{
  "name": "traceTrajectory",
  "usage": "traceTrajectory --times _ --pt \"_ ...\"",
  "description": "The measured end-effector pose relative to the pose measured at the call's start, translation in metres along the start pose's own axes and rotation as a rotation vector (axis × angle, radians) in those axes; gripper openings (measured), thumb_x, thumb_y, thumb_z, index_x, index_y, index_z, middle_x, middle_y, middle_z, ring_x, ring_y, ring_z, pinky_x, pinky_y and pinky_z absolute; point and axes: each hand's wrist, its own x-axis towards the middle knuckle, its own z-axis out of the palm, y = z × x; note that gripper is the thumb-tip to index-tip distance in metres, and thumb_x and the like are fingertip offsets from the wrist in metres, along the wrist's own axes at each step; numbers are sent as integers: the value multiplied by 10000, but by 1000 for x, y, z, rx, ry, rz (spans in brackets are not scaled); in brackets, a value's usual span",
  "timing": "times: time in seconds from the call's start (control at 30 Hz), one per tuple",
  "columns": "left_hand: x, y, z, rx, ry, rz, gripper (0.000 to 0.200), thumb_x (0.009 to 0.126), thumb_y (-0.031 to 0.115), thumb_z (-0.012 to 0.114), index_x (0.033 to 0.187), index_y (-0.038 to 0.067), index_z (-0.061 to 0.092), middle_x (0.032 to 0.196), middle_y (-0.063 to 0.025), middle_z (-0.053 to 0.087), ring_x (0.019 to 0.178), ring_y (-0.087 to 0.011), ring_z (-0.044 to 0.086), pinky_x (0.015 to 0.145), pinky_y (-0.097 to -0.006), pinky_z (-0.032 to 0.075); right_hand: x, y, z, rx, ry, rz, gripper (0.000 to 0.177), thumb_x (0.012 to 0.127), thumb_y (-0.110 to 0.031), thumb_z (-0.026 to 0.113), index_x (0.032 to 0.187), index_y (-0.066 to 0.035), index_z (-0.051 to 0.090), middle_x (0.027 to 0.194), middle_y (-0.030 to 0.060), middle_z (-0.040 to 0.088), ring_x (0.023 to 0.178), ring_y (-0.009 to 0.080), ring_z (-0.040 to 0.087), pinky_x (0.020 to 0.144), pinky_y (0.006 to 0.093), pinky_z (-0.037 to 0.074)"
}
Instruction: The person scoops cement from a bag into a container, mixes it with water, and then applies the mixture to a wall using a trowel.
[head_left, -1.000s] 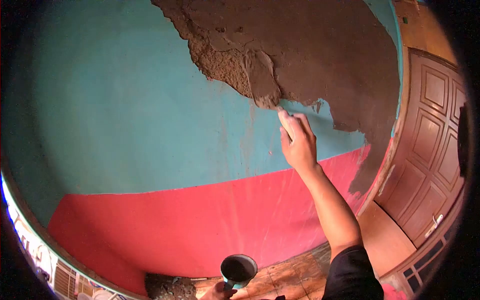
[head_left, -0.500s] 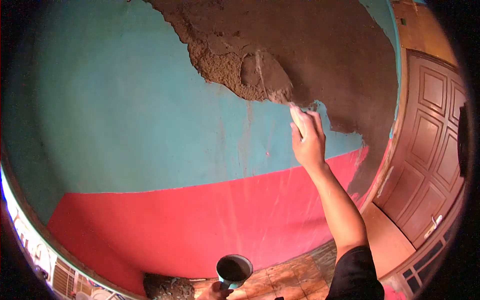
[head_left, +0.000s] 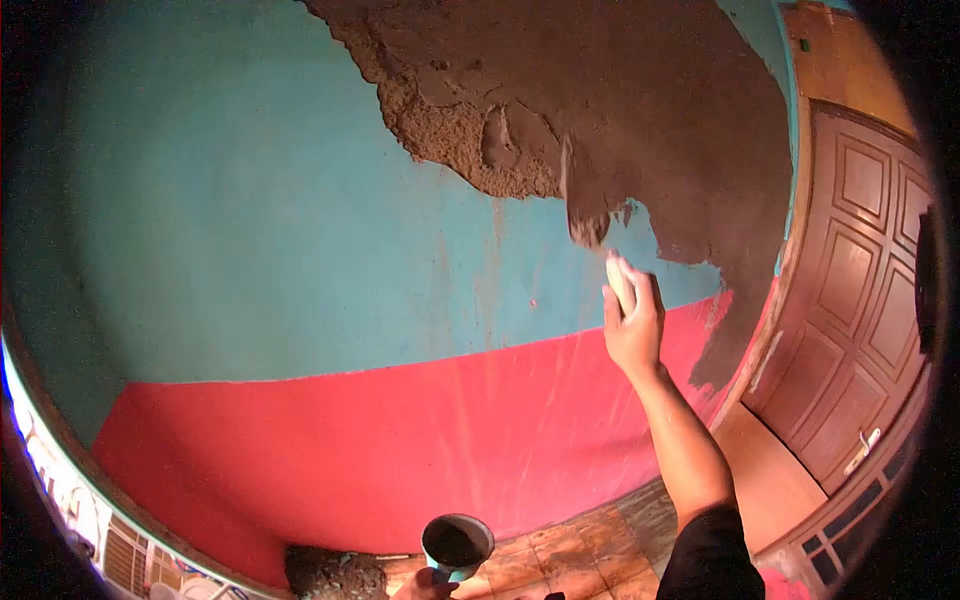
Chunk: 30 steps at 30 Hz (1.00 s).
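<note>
My right hand (head_left: 636, 325) is closed round the pale handle of a trowel (head_left: 580, 215). The trowel's mortar-smeared blade lies against the wall at the lower edge of the wet brown mortar (head_left: 680, 110). That mortar covers the upper right of the wall, with a thick rough ridge (head_left: 440, 140) along its left border. Low in the view, my left hand (head_left: 427, 586) grips a light-blue dipper (head_left: 458, 545) by its handle. Inside the dipper is dark mortar. Part of the left hand is cut off by the bottom edge.
Bare teal paint (head_left: 260, 230) covers the wall's left, above a pink lower band (head_left: 380, 460). To the right stands a brown panelled door (head_left: 850, 270). Below are floor tiles (head_left: 570, 555) and a dark heap of rubble (head_left: 330, 572). A bright opening with a grille shows at lower left.
My right hand and the trowel have moved down and to the right, with the blade turned more upright. The dipper in my left hand has shifted slightly left and down.
</note>
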Motion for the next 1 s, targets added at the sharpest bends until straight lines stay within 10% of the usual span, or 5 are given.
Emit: traceTrajectory --times 0.07,0.17,0.6,0.7,1.0 --pt "4 -23 4 191 163 524 121 960 120 625 888 46 688 752 -108 595 710 -275 556 652 -450 463 30 -9 14 27 45 24 340 913 12 690 1243 -17 615 1238 198 677 1141 381 656 978 418 521" --pt "1 13 -7 -178 -29 -9 115 933 112 626 842 59 673 736 -114 591 691 -303 555 654 -473 454 63 -19 47 96 30 -3 325 907 6 710 1220 10 624 1166 206 700 1127 372 678 952 408 531" --pt "-5 18 -11 198 106 532 70 924 42 637 863 21 662 798 -112 626 736 -251 588 620 -423 493 14 -22 24 37 -121 -158 406 875 33 696 1268 -44 629 1111 152 676 1014 373 668 819 446 561" --pt "-8 69 -23 -173 -64 -164 90 930 55 643 849 21 663 790 -118 637 720 -254 598 619 -433 499 27 -20 20 -12 -27 -117 350 893 16 701 1232 -18 621 1125 171 676 1038 388 662 865 447 550" --pt "-6 31 -8 -169 -20 -6 74 879 41 660 932 1 692 819 -115 645 741 -242 609 661 -394 538 49 6 71 -173 -88 -187 508 930 -58 703 1406 -202 598 1142 108 628 957 359 667 752 445 582"
